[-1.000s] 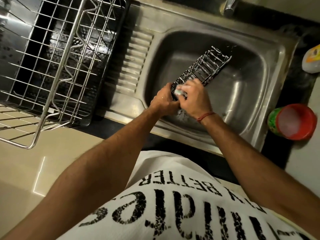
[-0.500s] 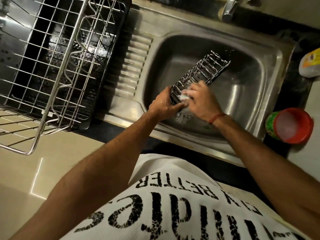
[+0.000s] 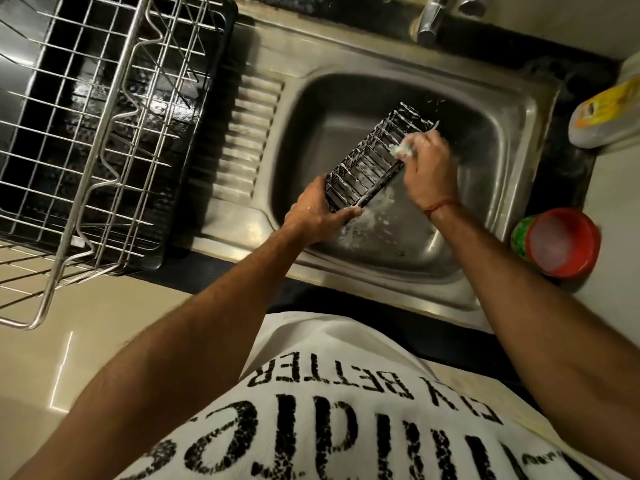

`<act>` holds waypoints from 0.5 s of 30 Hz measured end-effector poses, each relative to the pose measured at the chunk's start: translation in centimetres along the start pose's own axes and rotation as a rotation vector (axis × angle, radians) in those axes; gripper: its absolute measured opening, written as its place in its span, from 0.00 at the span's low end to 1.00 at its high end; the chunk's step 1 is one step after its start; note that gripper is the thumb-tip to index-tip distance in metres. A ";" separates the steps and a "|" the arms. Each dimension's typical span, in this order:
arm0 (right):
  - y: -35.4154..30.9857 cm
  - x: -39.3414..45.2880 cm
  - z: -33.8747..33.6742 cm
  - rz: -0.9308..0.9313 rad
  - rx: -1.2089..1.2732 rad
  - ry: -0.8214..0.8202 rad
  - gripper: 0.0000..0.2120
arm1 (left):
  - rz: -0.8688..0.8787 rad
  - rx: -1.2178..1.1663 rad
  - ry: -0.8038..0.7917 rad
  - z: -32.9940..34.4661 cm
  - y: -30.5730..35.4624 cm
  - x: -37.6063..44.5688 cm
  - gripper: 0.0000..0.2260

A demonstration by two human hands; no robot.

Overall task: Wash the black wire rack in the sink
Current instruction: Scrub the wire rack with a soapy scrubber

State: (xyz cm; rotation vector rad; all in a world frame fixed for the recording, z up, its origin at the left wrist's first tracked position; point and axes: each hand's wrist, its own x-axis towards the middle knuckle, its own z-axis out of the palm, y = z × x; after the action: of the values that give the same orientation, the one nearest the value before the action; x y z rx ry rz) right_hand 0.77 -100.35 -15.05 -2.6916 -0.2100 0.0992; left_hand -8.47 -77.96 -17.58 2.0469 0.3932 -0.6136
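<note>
The black wire rack lies tilted in the steel sink, streaked with white foam. My left hand grips its near end. My right hand presses a soapy scrub pad against the rack's right side, towards the far end. Suds lie on the sink floor below the rack.
A large steel dish basket sits on a black tray left of the sink's ribbed drainboard. The tap stands at the back. A red-rimmed tub and a yellow-labelled bottle stand on the right counter.
My right hand has slid the scrub pad from the rack's near end up along it towards the far end. My left hand keeps its grip on the near end.
</note>
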 end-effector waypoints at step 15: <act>0.3 -0.1 -0.7 -0.282 -0.169 -0.017 0.08 | 0.005 -0.012 -0.014 -0.1 0.4 -0.1 0.45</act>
State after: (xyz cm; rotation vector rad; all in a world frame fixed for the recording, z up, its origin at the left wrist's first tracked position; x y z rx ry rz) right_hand 0.76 -100.91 -14.57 -2.7957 -0.6252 0.0197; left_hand -8.33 -78.08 -17.26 2.0303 0.3825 -0.6210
